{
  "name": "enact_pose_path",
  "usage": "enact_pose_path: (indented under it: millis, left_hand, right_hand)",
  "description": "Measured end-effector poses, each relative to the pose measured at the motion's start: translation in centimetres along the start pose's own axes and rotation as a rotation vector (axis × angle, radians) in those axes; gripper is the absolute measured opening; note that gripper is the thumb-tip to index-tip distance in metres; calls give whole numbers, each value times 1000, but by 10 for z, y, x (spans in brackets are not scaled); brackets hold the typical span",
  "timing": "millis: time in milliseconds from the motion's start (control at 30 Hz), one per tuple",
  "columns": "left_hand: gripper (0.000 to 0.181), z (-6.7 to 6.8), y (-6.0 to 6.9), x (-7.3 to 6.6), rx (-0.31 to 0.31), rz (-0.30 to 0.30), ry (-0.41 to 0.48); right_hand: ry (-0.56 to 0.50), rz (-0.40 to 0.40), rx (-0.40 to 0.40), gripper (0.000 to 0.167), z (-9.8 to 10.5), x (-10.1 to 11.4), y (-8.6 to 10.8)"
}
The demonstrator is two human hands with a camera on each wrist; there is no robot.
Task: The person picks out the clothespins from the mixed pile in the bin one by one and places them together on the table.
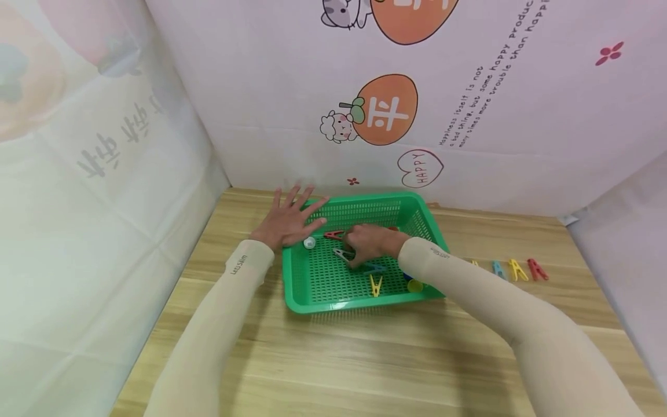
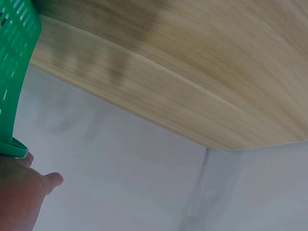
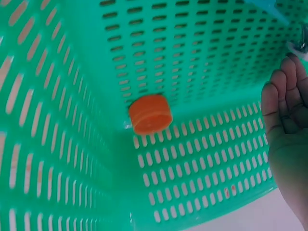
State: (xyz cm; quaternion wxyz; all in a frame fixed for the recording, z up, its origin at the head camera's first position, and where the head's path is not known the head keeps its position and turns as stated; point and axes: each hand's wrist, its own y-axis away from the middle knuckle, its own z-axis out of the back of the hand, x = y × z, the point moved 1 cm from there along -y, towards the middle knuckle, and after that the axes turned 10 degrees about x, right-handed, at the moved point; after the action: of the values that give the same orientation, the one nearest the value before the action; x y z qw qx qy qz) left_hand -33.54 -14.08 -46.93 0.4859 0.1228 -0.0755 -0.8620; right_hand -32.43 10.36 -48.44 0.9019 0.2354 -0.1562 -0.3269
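A green plastic basket (image 1: 339, 305) sits on the wooden table. My left hand (image 1: 286, 223) rests on its left rim, fingers spread. Inside the basket, my right hand (image 1: 369, 242) pinches a pale grey clothespin (image 1: 341, 253) between thumb and fingers; part of the clothespin is hidden. A red clothespin (image 1: 333, 234) lies just behind it. Nearer the front are a blue clothespin (image 1: 376, 269) and a yellow clothespin (image 1: 376, 286). A white bottle cap (image 1: 310, 242) lies by the left wall. In the right wrist view, an orange cap (image 3: 150, 114) stands in a basket corner.
A yellow cap (image 1: 415, 286) and a blue cap (image 1: 407, 277) lie at the basket's front right, beneath my right forearm. On the table to the right, a blue clothespin (image 1: 498, 269), a yellow one (image 1: 517, 270) and a red one (image 1: 537, 269) form a row. A printed wall covering (image 1: 292, 145) rises behind.
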Motion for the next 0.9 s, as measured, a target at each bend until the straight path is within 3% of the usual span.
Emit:
enact_pose_path:
  millis: [167,500,900]
  left_hand:
    - [72,-2,-1,0,7,7,-4]
    - [72,1,-2,-1,-7,-14,-10]
    - [73,-2,-1,0,7,-14,10]
  right_hand:
    - [5,-1,-3,27,-4,1,-3]
    - [-17,-4,-47,28,6,-5,16]
    - [-15,-8,-165,29,22,-17,71]
